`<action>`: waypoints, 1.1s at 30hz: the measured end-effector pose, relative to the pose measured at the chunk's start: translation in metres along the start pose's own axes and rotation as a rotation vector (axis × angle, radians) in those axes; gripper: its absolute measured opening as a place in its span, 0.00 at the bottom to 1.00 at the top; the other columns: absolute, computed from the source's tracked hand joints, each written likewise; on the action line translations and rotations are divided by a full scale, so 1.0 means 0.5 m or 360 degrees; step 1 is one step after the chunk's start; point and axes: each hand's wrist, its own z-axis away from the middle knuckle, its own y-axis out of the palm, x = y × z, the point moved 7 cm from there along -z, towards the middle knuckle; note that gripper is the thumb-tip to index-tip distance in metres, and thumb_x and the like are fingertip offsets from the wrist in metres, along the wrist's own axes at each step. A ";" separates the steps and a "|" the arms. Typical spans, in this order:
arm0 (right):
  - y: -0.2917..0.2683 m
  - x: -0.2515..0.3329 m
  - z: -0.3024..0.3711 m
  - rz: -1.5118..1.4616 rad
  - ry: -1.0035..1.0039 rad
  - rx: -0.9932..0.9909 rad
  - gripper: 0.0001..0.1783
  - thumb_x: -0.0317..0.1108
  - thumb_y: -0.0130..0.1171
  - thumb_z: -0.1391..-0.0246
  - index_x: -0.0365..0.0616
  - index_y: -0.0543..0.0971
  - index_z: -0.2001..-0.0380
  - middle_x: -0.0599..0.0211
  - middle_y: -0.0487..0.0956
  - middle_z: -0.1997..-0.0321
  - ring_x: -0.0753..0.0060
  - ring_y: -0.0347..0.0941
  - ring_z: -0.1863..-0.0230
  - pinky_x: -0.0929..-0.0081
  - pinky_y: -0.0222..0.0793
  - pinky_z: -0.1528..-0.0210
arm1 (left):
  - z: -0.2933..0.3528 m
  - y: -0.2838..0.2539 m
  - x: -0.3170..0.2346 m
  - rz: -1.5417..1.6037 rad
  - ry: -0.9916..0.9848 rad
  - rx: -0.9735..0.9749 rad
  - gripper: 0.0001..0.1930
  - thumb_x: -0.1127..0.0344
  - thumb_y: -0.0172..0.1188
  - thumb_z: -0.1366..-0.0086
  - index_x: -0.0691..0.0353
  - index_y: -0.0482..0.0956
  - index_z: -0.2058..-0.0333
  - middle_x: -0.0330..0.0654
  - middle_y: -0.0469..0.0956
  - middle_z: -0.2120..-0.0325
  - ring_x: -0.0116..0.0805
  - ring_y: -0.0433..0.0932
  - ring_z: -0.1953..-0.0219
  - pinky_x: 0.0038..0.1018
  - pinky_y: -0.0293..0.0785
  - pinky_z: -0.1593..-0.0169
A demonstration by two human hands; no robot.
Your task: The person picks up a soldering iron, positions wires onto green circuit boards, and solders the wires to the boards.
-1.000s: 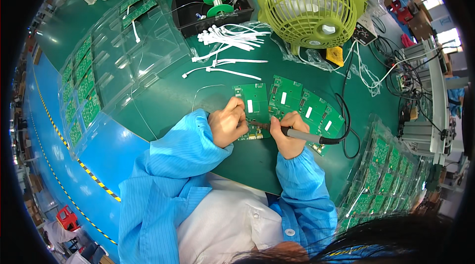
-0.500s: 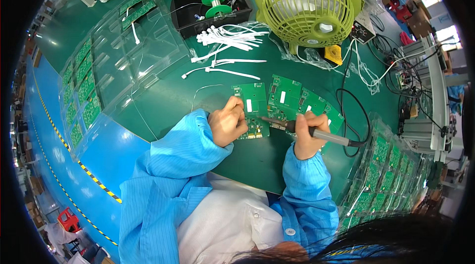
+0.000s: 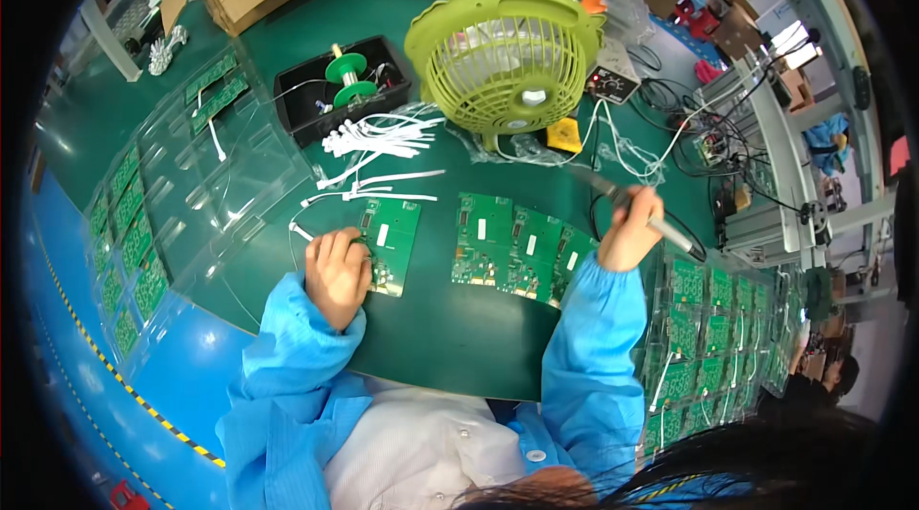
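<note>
Circuit board: the green rectangular circuit board with a white oblong patch (image 3: 396,244) lies flat on the dark green surface (image 3: 459,347), left of centre, apart from the others.
Left hand: your left hand (image 3: 337,276) rests at that board's left edge, fingers curled; you cannot tell from here whether its grip is pinching anything.
White lead: a thin white flexible lead (image 3: 302,232) lies just left of your curled fingers; whether it reaches the board is hidden.
Right hand: your right hand (image 3: 632,231) has its grip closed around the grey-handled soldering iron (image 3: 675,235), well to the right of the board.
Iron tip: blurred, it points far and left, near the yellow square sponge (image 3: 563,135).
Waiting boards: three overlapping green circuit boards (image 3: 483,242) fan out between your hands.
Step in hand: you seem to be between soldering touches, perhaps tending the tip.
Next move: further soldering calls for a clean tip brought left to the joint, with your left hand steadying the board.
</note>
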 end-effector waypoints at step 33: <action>-0.066 0.020 0.166 -0.0165 -0.0389 0.0370 0.13 0.33 0.48 0.44 0.41 0.70 0.56 0.54 0.76 0.74 0.72 0.67 0.79 0.83 0.62 0.77 | -0.187 0.251 0.031 -0.0007 0.0156 0.0568 0.04 0.67 0.59 0.51 0.54 0.73 0.76 0.35 0.71 0.73 0.36 0.69 0.65 0.33 0.61 0.58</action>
